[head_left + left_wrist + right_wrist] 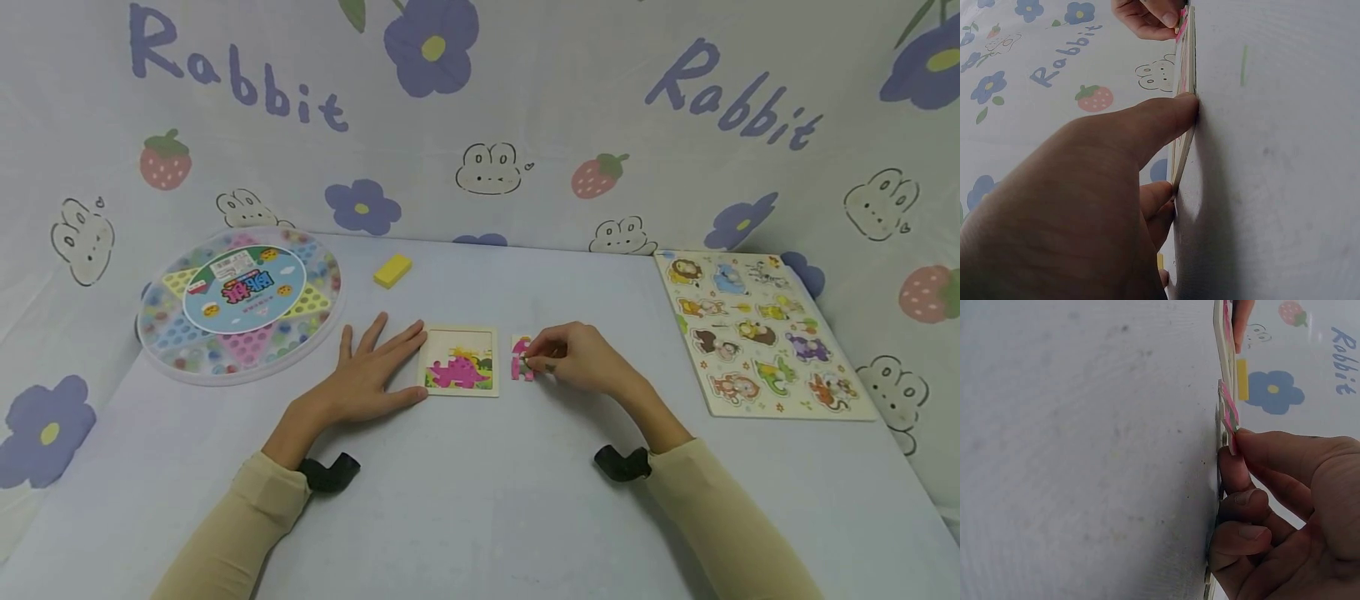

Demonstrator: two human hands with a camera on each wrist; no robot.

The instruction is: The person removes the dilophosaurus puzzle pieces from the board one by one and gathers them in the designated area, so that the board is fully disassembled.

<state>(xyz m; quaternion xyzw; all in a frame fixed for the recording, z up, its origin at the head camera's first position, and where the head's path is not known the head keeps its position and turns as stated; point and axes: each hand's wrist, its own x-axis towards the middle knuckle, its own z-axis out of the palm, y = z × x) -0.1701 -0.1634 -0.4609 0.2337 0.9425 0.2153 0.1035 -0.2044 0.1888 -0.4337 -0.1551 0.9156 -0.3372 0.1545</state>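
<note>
A small square jigsaw puzzle (458, 372) in a light wooden frame shows a pink dinosaur, with bare board at its upper left. Spread out beside it, my left hand (375, 375) touches the frame's left edge with thumb and fingertips; the left wrist view shows the thumb (1166, 119) against that edge. Just right of the frame are pink-and-white puzzle pieces (519, 367), partly hidden by my right hand (581, 358). Between thumb and index finger, that hand pinches a puzzle piece (1229, 412), seen nearly edge-on in the right wrist view.
A round board game box (243, 367) lies at the left. Behind the puzzle sits a yellow block (393, 271). At the right lies a wooden animal peg board (750, 360). A printed cloth (555, 100) hangs behind the white tabletop (480, 500).
</note>
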